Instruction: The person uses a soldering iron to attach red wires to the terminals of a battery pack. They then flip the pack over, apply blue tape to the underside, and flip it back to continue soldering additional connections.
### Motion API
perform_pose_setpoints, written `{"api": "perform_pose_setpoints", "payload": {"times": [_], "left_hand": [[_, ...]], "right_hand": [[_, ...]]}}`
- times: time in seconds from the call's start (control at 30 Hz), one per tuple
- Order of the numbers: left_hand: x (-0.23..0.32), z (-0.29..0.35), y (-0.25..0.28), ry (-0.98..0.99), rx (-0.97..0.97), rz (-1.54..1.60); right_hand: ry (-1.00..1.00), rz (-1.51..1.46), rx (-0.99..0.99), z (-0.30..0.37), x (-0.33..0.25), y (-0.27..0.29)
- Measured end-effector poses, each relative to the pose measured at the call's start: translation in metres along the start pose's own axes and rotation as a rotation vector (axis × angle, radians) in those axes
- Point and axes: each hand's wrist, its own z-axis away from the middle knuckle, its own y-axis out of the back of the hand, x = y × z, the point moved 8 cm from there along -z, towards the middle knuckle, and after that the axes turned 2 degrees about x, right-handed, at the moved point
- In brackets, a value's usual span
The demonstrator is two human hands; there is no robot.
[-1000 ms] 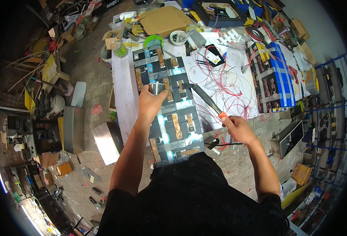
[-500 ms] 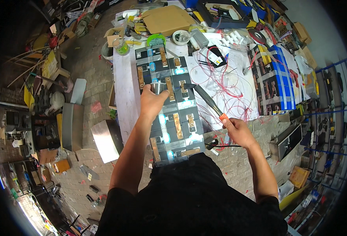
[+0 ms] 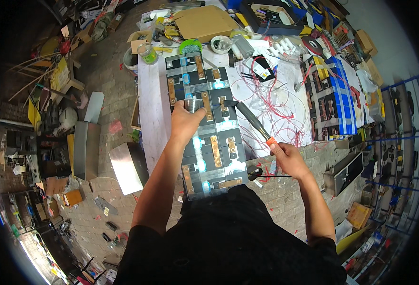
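A long pack of black battery cells (image 3: 221, 166), bridged by copper bars and clear tape, stretches from the far side of the table to my lap. My left hand (image 3: 186, 124) is closed around a small metal cup (image 3: 193, 105), held over the pack's middle. In my right hand (image 3: 289, 159) is the orange handle of a large soldering iron (image 3: 252, 118). Its dark, bent head reaches over a copper terminal on the pack's right row; whether it touches cannot be told. The cup's contents are unclear.
Loose red wires (image 3: 271, 104) lie right of the pack, and a second pack with blue sides (image 3: 340, 97) stands beyond. Behind are a green bowl (image 3: 190, 46), a white bowl (image 3: 220, 44), a glass jar (image 3: 147, 54) and cardboard (image 3: 204, 23). A metal box (image 3: 128, 168) is at the left.
Both hands, the cup and the iron keep nearly the same places over the pack. The whole view has shifted very slightly.
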Motion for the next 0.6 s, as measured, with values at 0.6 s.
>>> {"api": "perform_pose_setpoints", "payload": {"times": [0.6], "left_hand": [[-0.0014,-0.0029,-0.0042,0.013,-0.014,0.021]], "right_hand": [[-0.029,-0.02,-0.03,-0.0001,-0.0015,0.0]]}}
